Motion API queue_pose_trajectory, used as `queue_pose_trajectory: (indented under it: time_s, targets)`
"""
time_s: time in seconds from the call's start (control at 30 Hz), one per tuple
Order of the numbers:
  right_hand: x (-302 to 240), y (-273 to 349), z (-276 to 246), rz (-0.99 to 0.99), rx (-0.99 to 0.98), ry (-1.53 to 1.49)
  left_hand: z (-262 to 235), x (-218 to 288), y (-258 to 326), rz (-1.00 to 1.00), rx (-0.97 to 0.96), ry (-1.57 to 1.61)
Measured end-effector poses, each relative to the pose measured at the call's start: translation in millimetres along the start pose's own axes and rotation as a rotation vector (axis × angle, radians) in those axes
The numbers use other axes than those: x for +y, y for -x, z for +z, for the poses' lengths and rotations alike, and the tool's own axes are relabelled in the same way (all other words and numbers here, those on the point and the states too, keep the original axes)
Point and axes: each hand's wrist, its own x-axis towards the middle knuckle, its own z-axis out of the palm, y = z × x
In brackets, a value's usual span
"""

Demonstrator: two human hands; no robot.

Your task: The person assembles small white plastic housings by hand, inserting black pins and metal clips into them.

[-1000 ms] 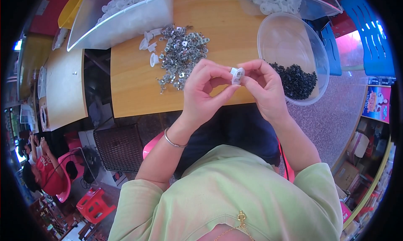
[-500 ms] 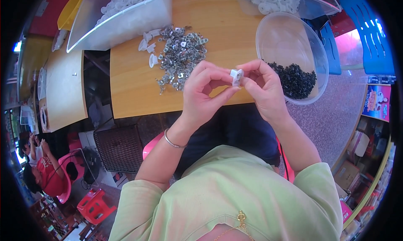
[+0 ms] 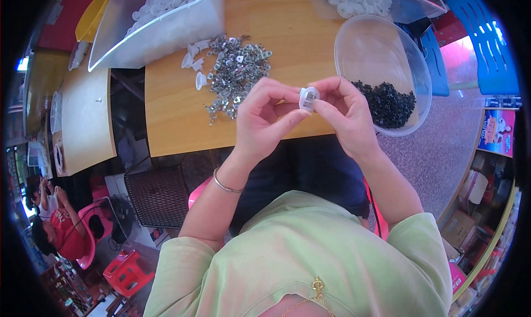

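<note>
Above the table's near edge, a small round white plastic part (image 3: pixel 305 99) with a flanged rim is held between both hands. Its open face is turned toward me, and something metallic shows inside. My left hand (image 3: pixel 266 115) pinches its left side between thumb and fingers. My right hand (image 3: pixel 347 109) closes on it from the right, the thumb pressed at its open face; whether those fingertips hold a smaller piece cannot be made out. Just beyond my left hand lies a heap of small shiny metal clips (image 3: pixel 235 68). Several loose white plastic parts (image 3: pixel 201 81) lie at its left side.
A clear round tub (image 3: pixel 381 43) with small black pieces (image 3: pixel 387 106) stands at the right. Bins of white parts, one far left (image 3: pixel 166 43) and one far right (image 3: pixel 412 4), stand at the back. A red stool (image 3: pixel 128 273) and seated people (image 3: pixel 61 226) are at the left.
The white part has turned so its open face now points more toward me. Both hands have shifted slightly left, still gripping it.
</note>
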Motion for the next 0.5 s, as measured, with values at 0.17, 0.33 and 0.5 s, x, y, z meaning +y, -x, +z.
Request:
queue_pose_trajectory:
  time_s: [0.17,0.33,0.5]
  targets:
    - [2.8,0.3,-1.1,-0.024,-0.008,0.025,-0.5,-1.1,0.4,-0.006,0.001,0.001]
    - [1.7,0.3,-0.5,-0.02,-0.007,0.028,-0.4,-0.7,0.7,-0.02,0.007,0.002]
    - [1.4,0.2,-0.2,-0.011,-0.007,0.026,-2.8,-2.6,1.3,-0.009,0.003,-0.018]
